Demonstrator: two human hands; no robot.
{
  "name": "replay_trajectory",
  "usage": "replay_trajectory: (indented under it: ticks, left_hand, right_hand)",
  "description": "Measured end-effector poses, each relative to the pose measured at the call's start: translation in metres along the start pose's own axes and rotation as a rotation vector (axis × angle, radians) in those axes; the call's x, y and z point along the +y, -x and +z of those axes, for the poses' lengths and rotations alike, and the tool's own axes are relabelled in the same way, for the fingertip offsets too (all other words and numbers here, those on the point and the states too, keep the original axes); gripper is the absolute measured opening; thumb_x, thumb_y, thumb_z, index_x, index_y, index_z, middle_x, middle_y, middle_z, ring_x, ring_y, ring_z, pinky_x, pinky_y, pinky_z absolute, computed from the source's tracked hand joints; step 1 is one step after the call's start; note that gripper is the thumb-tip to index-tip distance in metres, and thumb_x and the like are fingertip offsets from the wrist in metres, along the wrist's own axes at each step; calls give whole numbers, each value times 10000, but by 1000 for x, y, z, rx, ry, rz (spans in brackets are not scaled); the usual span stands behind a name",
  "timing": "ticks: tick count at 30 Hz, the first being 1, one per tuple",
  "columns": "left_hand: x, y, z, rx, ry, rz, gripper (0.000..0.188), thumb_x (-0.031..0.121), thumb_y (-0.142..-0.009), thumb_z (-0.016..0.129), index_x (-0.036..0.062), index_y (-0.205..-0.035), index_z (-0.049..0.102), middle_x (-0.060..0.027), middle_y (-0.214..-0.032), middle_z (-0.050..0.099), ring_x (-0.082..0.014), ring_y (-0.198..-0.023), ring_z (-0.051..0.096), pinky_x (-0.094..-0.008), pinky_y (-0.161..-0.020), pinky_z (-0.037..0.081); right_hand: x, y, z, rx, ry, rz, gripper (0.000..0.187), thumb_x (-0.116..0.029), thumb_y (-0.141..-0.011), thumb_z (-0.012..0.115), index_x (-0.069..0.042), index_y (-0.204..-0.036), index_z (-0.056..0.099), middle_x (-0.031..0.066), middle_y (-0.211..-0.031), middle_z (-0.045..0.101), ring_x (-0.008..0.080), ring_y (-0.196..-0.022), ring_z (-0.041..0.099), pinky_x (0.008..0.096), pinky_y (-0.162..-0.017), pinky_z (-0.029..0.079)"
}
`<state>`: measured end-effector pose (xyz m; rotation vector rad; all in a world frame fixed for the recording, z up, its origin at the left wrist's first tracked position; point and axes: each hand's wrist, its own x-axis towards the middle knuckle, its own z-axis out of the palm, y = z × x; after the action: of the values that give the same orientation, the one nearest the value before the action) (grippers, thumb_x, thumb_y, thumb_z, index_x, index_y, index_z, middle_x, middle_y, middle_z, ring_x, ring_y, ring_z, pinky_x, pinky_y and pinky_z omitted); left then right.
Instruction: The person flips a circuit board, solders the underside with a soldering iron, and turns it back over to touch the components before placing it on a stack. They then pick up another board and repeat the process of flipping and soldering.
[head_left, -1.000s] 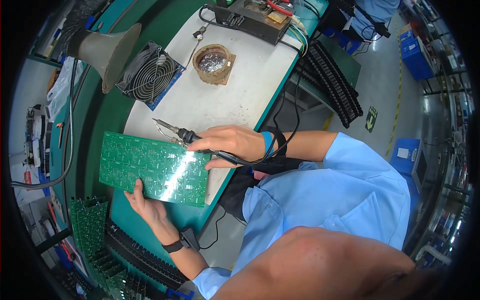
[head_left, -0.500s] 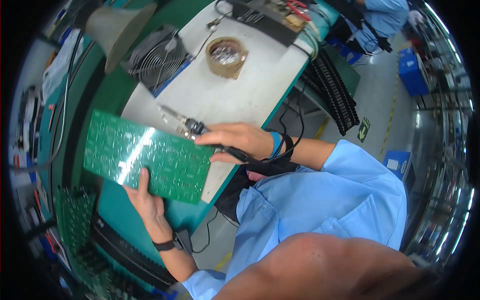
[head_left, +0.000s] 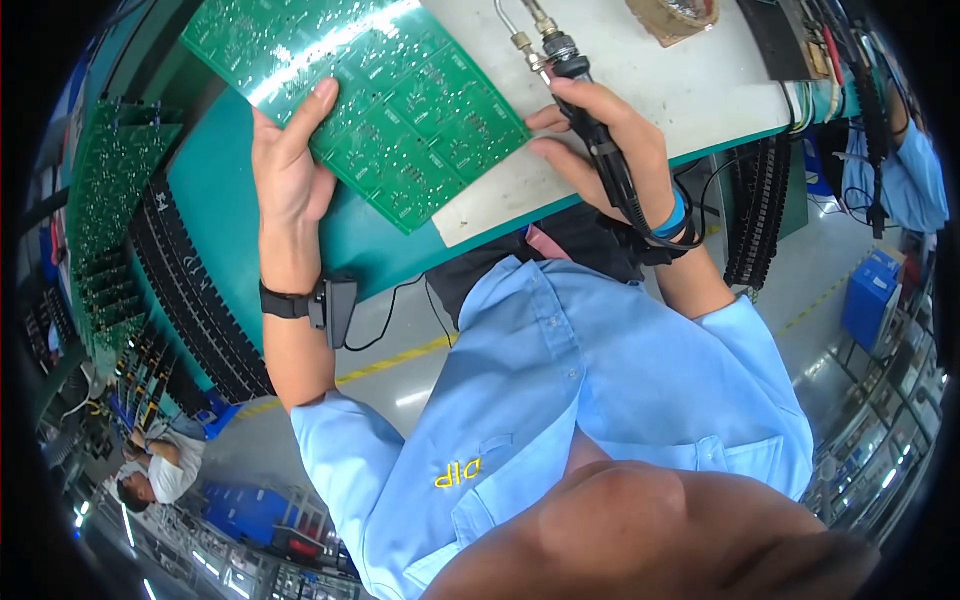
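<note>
A green circuit board (head_left: 400, 130) is held by its near left edge in my left hand (head_left: 290, 165). The thumb lies on top of the board, with the fingers hidden beneath. A strong glare band crosses its dotted surface. My right hand (head_left: 625, 150) is wrapped round the black handle of a soldering iron (head_left: 610, 165), whose metal end and thin side tube point away from me, to the right of the board. Fingertips of this hand are at the board's right corner; whether they touch it I cannot tell.
A white work mat (head_left: 480, 215) lies on the green table (head_left: 365, 245). Behind the iron sits a brown tape ring (head_left: 675, 22) with foil. Upright boards (head_left: 115, 190) and black slotted racks (head_left: 200, 280) stand left. A co-worker's blue sleeve (head_left: 920, 165) shows at right, near a blue bin (head_left: 872, 295).
The view has turned, and the board and both hands appear higher in it. The iron's metal end now sits farther from the board. Both hands keep their holds.
</note>
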<state>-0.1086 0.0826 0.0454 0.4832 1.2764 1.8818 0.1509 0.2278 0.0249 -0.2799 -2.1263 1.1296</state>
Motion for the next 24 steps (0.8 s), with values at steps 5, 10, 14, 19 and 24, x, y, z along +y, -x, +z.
replay_trajectory:
  ticks: [5, 10, 14, 19, 24]
  left_hand:
    - [-2, -2, -5, -31, 5, 28, 445, -8, -930, 633, 49, -1342, 474, -117, -1207, 638, -221, -1070, 653, -362, -910, 563]
    - [-1, -5, -14, -29, -27, 20, 370, 40, -962, 607, 43, -1321, 515, -102, -1210, 643, -213, -1070, 652, -363, -900, 566]
    - [-1, -5, -14, -26, -52, 15, 369, 53, -964, 610, 40, -1321, 519, -103, -1214, 642, -213, -1070, 655, -363, -897, 568]
    - [-4, -7, -19, -15, -65, 15, 357, 64, -963, 616, 36, -1310, 533, -104, -1216, 644, -213, -1076, 658, -370, -908, 567]
    - [-4, -7, -21, -27, -42, 32, 353, 72, -963, 620, 33, -1305, 542, -106, -1214, 649, -214, -1082, 659, -375, -914, 569]
  right_hand:
    - [1, 0, 1, 26, 19, -7, 618, 57, -766, 796, -32, -1315, 526, 167, -1034, 725, 234, -947, 723, 319, -810, 580]
    - [0, 0, -1, 2, 93, -27, 634, 39, -767, 803, -36, -1328, 519, 168, -1034, 723, 236, -948, 724, 325, -811, 580]
    - [1, 1, -1, 11, 120, -28, 621, 34, -782, 791, -31, -1331, 509, 188, -1090, 712, 244, -951, 723, 330, -816, 580]
    - [4, 4, -2, 21, 118, -18, 567, 44, -811, 755, -22, -1318, 510, 218, -1179, 681, 246, -957, 722, 327, -815, 578]
    - [3, 3, -3, 11, 122, -14, 537, 42, -824, 743, -14, -1307, 516, 229, -1207, 669, 241, -954, 721, 322, -810, 577]
